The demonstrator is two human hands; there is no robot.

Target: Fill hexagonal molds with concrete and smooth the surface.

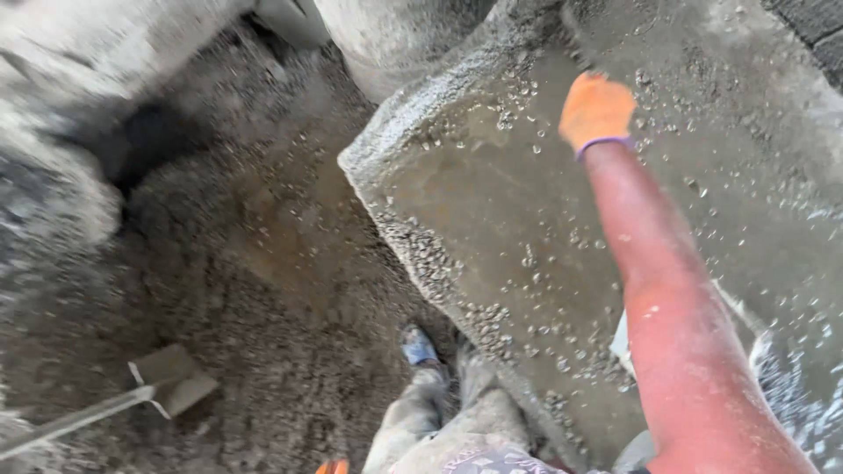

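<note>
My right hand (595,110) wears an orange glove with a purple cuff, and its arm is in a red sleeve. It reaches out over a raised mass of wet grey concrete (479,219) dotted with pebbles. The glove is blurred, so whether it grips anything is unclear. A sliver of orange at the bottom edge looks like my left hand (332,467); almost all of it is out of frame. My cement-caked trouser legs and a blue shoe (419,345) stand beside the edge of the concrete.
A shovel (167,386) with a pale blade lies on dark, damp gravel ground (263,281) at the lower left. A rounded grey concrete form (395,35) stands at the top. Rough grey heaps lie at the upper left.
</note>
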